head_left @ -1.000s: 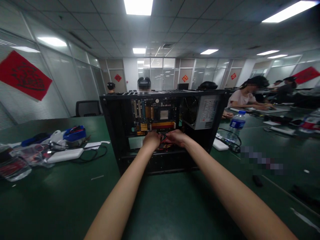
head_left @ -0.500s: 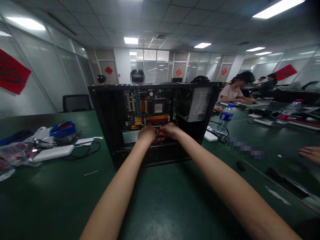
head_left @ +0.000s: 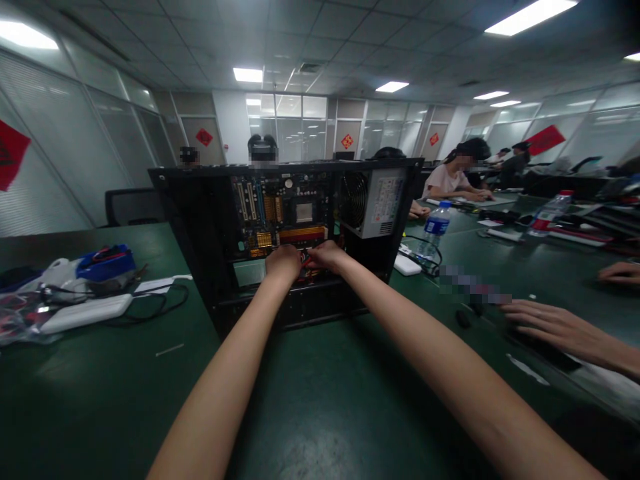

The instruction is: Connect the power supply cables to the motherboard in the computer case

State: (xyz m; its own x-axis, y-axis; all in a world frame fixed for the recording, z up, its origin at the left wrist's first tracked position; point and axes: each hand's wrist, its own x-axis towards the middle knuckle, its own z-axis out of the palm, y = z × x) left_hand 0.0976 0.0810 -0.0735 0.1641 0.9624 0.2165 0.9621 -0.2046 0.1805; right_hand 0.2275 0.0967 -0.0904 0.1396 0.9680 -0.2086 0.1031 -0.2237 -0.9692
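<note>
PC case (head_left: 320, 303) upright mid-bench (head_left: 315, 413), open side facing near. Motherboard (head_left: 287, 193) sits on its far wall. Left to right inside: left hand (head_left: 284, 261) low, just below the board, back of hand toward us; its fingers are tucked out of sight, can't tell if they hold anything. Next, red and dark wires (head_left: 306, 257) between the hands. Then right hand (head_left: 325, 256), fingers together, look pinched on those wires. Far right, power supply (head_left: 383, 207) in the upper corner, fan facing left.

Step in hand, my read: two-handed handling of the wires below the red-and-yellow slots (head_left: 301, 235). Next move calls for a steady pinch and a clearer look at the wire ends; can't make out a connector.

In the way: both hands cover most of the wires, case lower edge crosses near side, board close above.

Around, left to right: clear plastic bag (head_left: 20, 313), white slab (head_left: 87, 315), blue item (head_left: 105, 263), black cable (head_left: 167, 307), all left of case. Right of it: white box (head_left: 407, 264) near the case, blue-capped bottle (head_left: 436, 223) beyond, then a co-worker's hand (head_left: 555, 327) on the near right, well apart from the case; red-capped bottle (head_left: 550, 213) farther off.
</note>
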